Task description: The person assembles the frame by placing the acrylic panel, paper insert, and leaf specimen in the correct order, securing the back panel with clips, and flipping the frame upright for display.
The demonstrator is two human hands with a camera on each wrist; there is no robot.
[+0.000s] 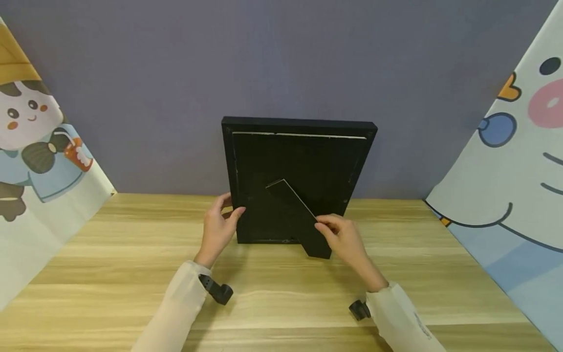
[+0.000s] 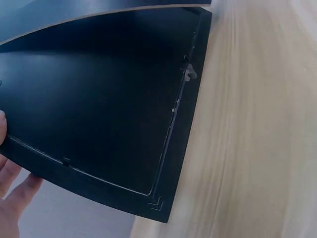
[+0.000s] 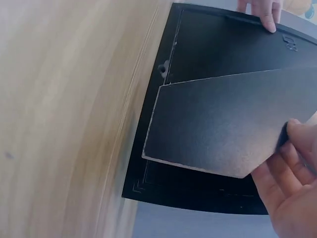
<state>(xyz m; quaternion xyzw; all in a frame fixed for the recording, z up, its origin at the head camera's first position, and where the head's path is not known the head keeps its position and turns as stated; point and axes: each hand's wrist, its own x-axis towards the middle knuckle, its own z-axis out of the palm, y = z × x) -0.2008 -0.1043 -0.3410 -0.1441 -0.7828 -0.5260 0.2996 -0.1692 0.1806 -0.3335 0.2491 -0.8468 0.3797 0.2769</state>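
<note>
A black picture frame [image 1: 259,166] stands upright on the wooden table, its back facing me. From its back a black easel leg [image 1: 295,215] slants down to the lower right. My left hand [image 1: 218,226] grips the frame's left edge, thumb [image 2: 2,128] on the back panel and the other fingers behind the edge. With thumb and fingertips my right hand [image 1: 345,239] pinches the right edge of the easel leg. In the right wrist view the easel leg [image 3: 218,124] stands out from the back panel, and the frame's lower edge lies along the tabletop.
The wooden table [image 1: 272,303] spreads out around the frame. Behind it rises a plain grey wall [image 1: 281,58]. Printed cartoon panels flank the table, a figure with a drink [image 1: 39,137] at left and a large white character [image 1: 497,186] at right.
</note>
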